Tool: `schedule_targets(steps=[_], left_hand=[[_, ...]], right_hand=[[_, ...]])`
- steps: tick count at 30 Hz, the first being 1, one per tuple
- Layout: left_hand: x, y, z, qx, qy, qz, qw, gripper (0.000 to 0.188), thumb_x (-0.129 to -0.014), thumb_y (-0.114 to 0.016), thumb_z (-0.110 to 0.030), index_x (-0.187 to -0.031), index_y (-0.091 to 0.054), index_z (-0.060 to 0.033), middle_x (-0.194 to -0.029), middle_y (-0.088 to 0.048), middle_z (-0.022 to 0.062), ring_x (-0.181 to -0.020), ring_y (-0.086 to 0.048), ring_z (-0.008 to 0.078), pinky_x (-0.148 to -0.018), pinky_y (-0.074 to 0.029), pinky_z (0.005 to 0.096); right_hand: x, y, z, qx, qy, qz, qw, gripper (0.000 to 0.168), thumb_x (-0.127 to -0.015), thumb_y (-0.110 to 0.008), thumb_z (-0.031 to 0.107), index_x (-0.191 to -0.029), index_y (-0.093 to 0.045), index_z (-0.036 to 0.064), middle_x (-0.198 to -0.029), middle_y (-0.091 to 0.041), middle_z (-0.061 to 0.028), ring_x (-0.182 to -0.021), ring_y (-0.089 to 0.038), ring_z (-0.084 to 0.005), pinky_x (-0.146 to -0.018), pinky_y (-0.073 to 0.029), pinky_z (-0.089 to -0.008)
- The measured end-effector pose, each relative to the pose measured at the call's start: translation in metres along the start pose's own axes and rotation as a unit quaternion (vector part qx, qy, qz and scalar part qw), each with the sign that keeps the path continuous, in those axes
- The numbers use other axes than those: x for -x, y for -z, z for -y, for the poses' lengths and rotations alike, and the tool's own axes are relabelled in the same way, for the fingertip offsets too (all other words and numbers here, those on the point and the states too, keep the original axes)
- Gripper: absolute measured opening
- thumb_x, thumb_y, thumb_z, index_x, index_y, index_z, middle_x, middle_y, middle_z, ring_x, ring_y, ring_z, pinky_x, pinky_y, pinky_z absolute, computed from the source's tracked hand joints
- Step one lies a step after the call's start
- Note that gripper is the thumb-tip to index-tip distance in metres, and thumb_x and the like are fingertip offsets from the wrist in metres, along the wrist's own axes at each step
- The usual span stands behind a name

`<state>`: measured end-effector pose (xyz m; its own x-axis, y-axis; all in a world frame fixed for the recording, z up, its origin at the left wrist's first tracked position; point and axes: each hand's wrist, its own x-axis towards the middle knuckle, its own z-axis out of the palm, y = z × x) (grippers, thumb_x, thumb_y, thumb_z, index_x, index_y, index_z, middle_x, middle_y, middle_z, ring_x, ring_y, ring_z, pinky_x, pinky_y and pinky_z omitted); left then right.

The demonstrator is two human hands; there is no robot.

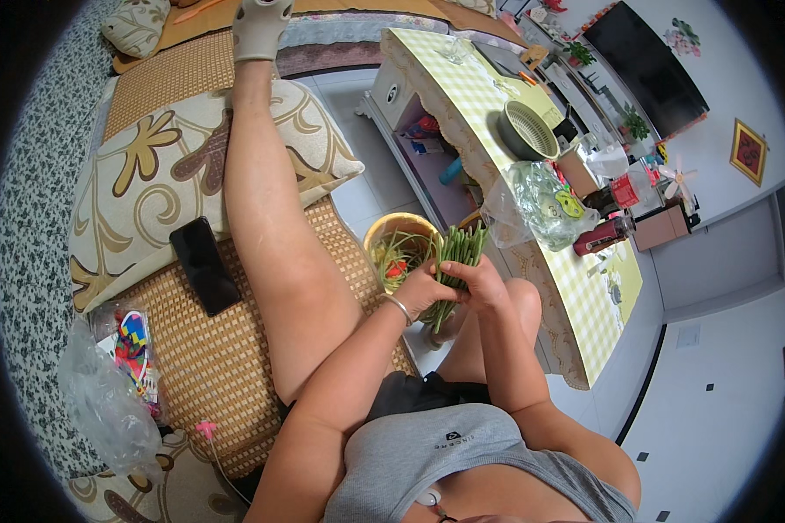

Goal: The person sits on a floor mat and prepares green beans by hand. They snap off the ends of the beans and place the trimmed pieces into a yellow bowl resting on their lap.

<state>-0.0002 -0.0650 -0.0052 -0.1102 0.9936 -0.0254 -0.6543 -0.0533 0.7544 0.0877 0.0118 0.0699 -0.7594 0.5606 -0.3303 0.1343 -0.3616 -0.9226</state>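
Observation:
A bundle of long green stems (458, 253), which look like garlic shoots or long beans, is held between both hands in front of me. My left hand (425, 287), with a bracelet at its wrist, grips the bundle from the picture's left side. Around its other side my right hand (481, 281) is closed, its thumb laid across the stems. Just left of the bundle stands a yellow bin (402, 221) holding loose green stalks and something red. The lower ends of the bundle hang past my hands.
A table with a checkered cloth (582, 307) carries a colander (528, 131), a clear plastic bag (536, 202) and a dark red bottle (603, 236). On the woven seat mat lie a black phone (205, 266), a patterned cushion (150, 209) and another plastic bag (104, 399).

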Motion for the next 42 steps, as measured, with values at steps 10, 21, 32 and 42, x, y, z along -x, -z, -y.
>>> schedule_targets(steps=[10, 21, 32, 42], left_hand=[[0.005, -0.002, -0.002, 0.008, 0.069, 0.03, 0.997, 0.027, -0.066, -0.07, 0.006, -0.091, -0.061, 0.0006, -0.077, -0.063, 0.0091, -0.066, -0.062, 0.0189, -0.061, -0.051, 0.0298], [0.006, 0.0, -0.003, 0.183, 0.086, 0.055, 0.978, 0.016, -0.078, -0.063, 0.002, -0.093, -0.06, 0.0012, -0.079, -0.062, 0.0105, -0.07, -0.062, 0.023, -0.065, -0.051, 0.0329], [0.009, 0.0, 0.0, 0.247, 0.136, 0.083, 0.956, 0.02, -0.08, -0.063, -0.001, -0.099, -0.057, 0.0021, -0.081, -0.064, 0.0146, -0.072, -0.064, 0.0272, -0.069, -0.055, 0.0362], [0.01, -0.005, -0.001, 0.274, 0.111, 0.065, 0.953, 0.023, -0.079, -0.066, -0.001, -0.1, -0.058, 0.0005, -0.083, -0.064, 0.0135, -0.074, -0.065, 0.0272, -0.066, -0.057, 0.0388]], right_hand=[[-0.001, -0.003, -0.005, 0.06, 0.022, -0.032, 0.997, 0.028, -0.08, -0.064, 0.005, -0.105, -0.055, -0.002, -0.093, -0.062, -0.0077, -0.081, -0.06, -0.0152, -0.074, -0.049, -0.0278], [-0.011, 0.007, -0.006, 0.062, 0.123, -0.035, 0.99, 0.061, -0.086, -0.063, 0.016, -0.136, -0.031, 0.001, -0.12, -0.05, -0.0099, -0.107, -0.049, -0.0164, -0.089, -0.042, -0.029], [-0.034, 0.02, 0.009, 0.206, 0.231, -0.028, 0.95, 0.026, -0.092, -0.051, 0.014, -0.112, -0.06, -0.001, -0.131, -0.049, -0.0118, -0.118, -0.047, -0.019, -0.097, -0.037, -0.0305], [-0.038, 0.018, -0.006, 0.382, 0.283, -0.069, 0.877, 0.024, -0.093, -0.049, 0.01, -0.111, -0.06, 0.0, -0.122, -0.056, -0.0124, -0.113, -0.052, -0.019, -0.094, -0.039, -0.0293]])
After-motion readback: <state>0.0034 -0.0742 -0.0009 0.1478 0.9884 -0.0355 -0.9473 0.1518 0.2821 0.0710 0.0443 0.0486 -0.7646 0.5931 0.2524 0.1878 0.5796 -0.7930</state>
